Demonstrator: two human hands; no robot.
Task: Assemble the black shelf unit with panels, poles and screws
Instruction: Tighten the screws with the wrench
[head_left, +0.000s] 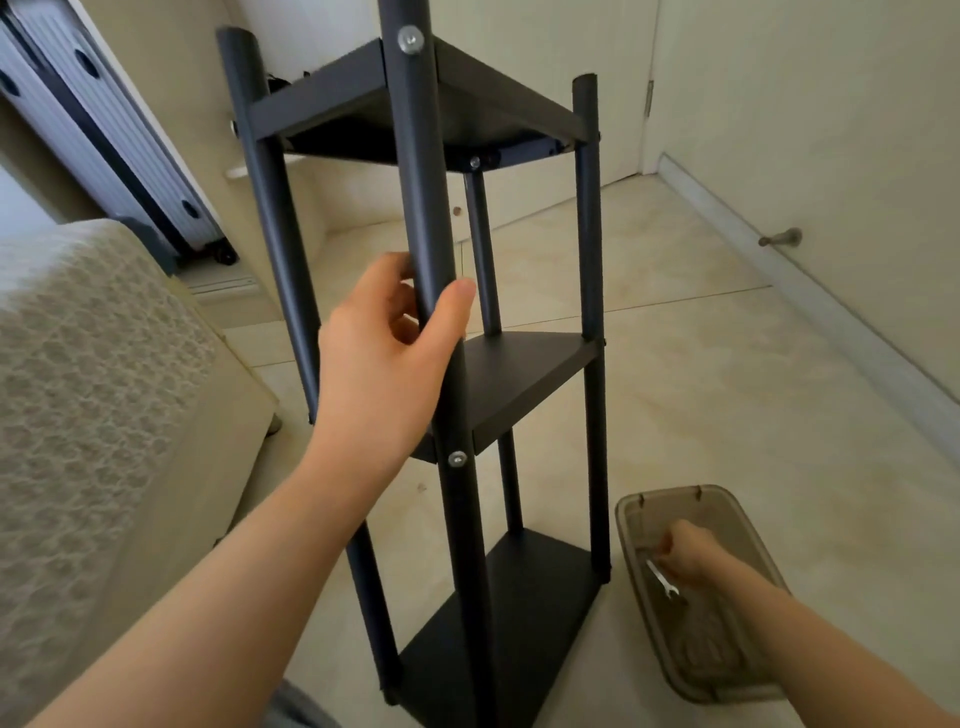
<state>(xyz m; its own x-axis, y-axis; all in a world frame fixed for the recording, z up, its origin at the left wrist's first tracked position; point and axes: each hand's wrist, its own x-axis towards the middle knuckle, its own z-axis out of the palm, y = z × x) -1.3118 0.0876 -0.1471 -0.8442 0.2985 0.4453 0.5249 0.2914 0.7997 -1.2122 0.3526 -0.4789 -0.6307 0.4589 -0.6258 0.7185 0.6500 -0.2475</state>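
Black shelf unit stands upright on the tiled floor, 3 panels fixed btwn 4 poles. Left hand grips the front pole btwn the top & middle panels, thumb on the pole's right side, fingers curled round its left. A silver screw sits in that pole at top-panel level. A second screw sits at the middle panel's corner, just below the wrist.

Right hand reaches down into a smoky see-through tray on the floor, just right of the bottom panel. Its fingers are curled & it looks to be pinching a small silver wrench, though the grip is too small & blurred to be sure.

Bed w/ a textured cover is at left. A suitcase leans by the wall behind it. A door stop sticks out low on the right wall.
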